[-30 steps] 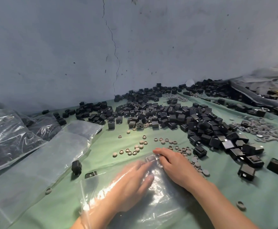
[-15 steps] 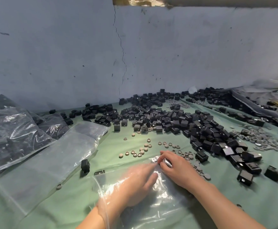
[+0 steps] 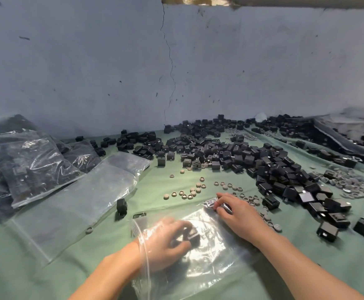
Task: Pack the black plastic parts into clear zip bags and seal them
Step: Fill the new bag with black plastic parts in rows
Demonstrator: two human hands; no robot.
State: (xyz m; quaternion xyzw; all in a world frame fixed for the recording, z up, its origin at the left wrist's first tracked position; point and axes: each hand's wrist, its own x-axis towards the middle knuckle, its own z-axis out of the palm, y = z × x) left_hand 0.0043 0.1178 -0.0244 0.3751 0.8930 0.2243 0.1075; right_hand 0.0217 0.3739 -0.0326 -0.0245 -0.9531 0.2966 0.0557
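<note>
A clear zip bag (image 3: 211, 263) lies on the green cloth in front of me. My left hand (image 3: 163, 243) is inside it, seen through the plastic and blurred, with its fingers curled on a black plastic part (image 3: 190, 234). My right hand (image 3: 239, 215) pinches the bag's far corner (image 3: 212, 202) against the cloth. A big pile of loose black plastic parts (image 3: 241, 156) spreads across the cloth beyond my hands and to the right.
Filled bags of black parts (image 3: 29, 165) are stacked at the left, with an empty flat bag (image 3: 75, 202) beside them. A lone black part (image 3: 121, 205), tan caps (image 3: 189, 191) and grey rings (image 3: 349, 182) lie on the green cloth (image 3: 25, 267). A wall rises behind.
My left hand has drawn back from the bag's far corner toward me, inside the bag, and now has a black part at its fingers. My right hand still pinches the corner.
</note>
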